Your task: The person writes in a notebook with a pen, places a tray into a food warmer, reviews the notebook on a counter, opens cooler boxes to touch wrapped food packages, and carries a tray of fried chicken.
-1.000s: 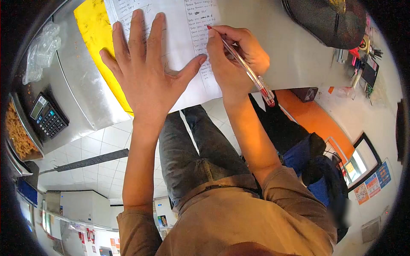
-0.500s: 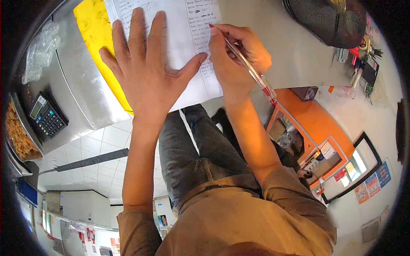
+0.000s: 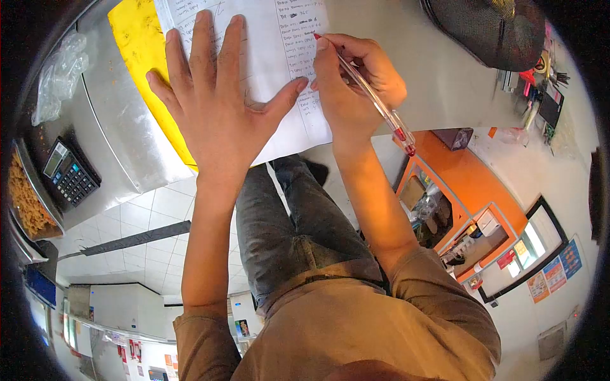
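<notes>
My left hand (image 3: 216, 117) lies flat on a white sheet of paper (image 3: 270, 38), its fingers spread. Handwritten lines fill a column along the sheet's right side. My right hand (image 3: 359, 89) is closed around a clear pen with red ink (image 3: 368, 95). The pen's red tip touches or nearly touches the written column; which of the two I cannot tell. Beneath the sheet, a yellow folder or cover (image 3: 136, 47) sticks out on the left.
The paper rests on a metal table (image 3: 413, 95). To the left are a calculator (image 3: 71, 173), a crumpled clear plastic bag (image 3: 62, 76) and a tray of brown crumbly food (image 3: 30, 197). A black mesh-like object (image 3: 489, 28) sits at the upper right. An orange counter (image 3: 470, 171) stands behind.
My right hand and the pen have shifted very slightly to the right, the pen's tip a little higher on the page. My left hand has stayed almost still.
</notes>
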Motion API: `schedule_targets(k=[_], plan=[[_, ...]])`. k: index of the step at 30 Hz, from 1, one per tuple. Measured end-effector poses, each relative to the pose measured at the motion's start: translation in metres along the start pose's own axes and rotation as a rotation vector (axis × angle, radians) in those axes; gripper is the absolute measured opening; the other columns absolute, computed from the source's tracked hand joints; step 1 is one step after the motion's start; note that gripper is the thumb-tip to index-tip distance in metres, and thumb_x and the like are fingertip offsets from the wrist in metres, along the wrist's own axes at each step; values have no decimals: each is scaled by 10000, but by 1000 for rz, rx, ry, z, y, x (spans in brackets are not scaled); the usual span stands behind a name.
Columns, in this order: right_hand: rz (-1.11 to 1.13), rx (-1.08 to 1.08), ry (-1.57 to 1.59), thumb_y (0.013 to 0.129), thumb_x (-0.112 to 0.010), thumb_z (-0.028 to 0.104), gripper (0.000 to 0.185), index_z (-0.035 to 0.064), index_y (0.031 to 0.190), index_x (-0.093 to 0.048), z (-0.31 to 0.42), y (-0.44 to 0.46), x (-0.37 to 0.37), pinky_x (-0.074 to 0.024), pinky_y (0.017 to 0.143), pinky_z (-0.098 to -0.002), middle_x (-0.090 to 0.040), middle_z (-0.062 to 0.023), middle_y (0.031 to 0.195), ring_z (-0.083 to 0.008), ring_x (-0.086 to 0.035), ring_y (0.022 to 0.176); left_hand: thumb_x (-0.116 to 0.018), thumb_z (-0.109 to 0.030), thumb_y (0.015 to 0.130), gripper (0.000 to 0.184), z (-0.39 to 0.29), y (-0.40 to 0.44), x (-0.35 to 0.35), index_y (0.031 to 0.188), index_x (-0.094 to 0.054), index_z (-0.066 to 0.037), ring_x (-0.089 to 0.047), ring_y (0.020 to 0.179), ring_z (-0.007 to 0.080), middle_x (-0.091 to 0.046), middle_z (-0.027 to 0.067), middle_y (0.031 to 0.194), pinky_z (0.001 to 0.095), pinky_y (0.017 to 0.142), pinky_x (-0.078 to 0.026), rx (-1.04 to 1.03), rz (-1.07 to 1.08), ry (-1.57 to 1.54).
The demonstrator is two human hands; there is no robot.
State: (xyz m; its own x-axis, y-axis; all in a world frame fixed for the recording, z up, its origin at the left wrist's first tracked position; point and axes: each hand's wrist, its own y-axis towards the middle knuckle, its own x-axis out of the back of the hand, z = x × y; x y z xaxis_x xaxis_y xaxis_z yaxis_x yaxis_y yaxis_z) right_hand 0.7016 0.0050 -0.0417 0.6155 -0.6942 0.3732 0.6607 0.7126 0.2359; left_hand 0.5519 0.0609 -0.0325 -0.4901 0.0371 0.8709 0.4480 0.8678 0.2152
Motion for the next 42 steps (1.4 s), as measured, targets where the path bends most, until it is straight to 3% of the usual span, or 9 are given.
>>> schedule_targets(k=[2,14,17,20,23,26,29,32,42], plan=[[17,9,8,902,-747,-39,55,-52,943,-712,0,0,0,-476,495,-197,-686,-68,733,-62,-611,549,-846,-631,695,953,-2,2,0,1484,-548,-188,-319,1486,446,-423,126,1606,731,1110,-218,-30,-20,2],[18,71,-7,905,-747,-32,61,-60,943,-708,-5,0,1,-478,485,-197,-690,-78,721,-69,-628,553,-850,-621,710,930,-1,2,0,1474,-556,-181,-318,1487,451,-437,134,1594,733,1109,-221,-51,-36,-10],[-26,-42,25,824,-790,-15,92,13,895,-739,0,-1,-1,-499,547,-218,-695,-69,759,-77,-653,611,-849,-621,710,930,-2,2,1,1474,-555,-180,-315,1490,454,-436,135,1594,733,1111,-221,-43,-29,-14],[8,67,-14,897,-747,-44,53,-56,938,-716,-5,1,0,-475,480,-196,-686,-74,720,-71,-625,539,-852,-625,704,939,-2,2,0,1475,-553,-180,-322,1484,455,-439,134,1592,730,1109,-225,-51,-40,-11],[5,79,-17,896,-746,-48,47,-51,933,-718,-3,1,0,-474,480,-195,-679,-67,711,-70,-625,538,-857,-625,696,949,-2,2,0,1477,-551,-180,-328,1477,459,-441,132,1591,727,1104,-232,-52,-42,-10],[-19,-38,11,819,-796,-12,91,6,884,-735,0,0,-1,-519,573,-218,-710,-76,778,-80,-669,628,-859,-625,690,954,-1,2,-1,1477,-552,-183,-336,1472,460,-441,131,1592,724,1101,-238,-53,-46,-5],[-19,-17,33,819,-794,-8,88,6,883,-734,-3,0,-1,-530,585,-224,-712,-81,774,-88,-681,641,-858,-621,692,948,-1,2,-1,1478,-553,-187,-339,1471,461,-440,130,1594,723,1102,-238,-56,-49,-7],[22,50,2,888,-754,-44,51,-47,926,-721,1,2,0,-471,481,-197,-675,-68,712,-70,-626,540,-856,-621,696,942,-1,2,-1,1477,-555,-190,-338,1471,462,-443,130,1593,722,1105,-232,-55,-52,-13],[-25,28,88,913,-712,-61,32,-77,935,-696,-3,-2,0,-516,496,-221,-694,-101,727,-94,-643,555,-853,-628,693,945,1,2,-2,1475,-555,-188,-330,1476,465,-447,141,1588,726,1109,-222,-63,-50,-15]])
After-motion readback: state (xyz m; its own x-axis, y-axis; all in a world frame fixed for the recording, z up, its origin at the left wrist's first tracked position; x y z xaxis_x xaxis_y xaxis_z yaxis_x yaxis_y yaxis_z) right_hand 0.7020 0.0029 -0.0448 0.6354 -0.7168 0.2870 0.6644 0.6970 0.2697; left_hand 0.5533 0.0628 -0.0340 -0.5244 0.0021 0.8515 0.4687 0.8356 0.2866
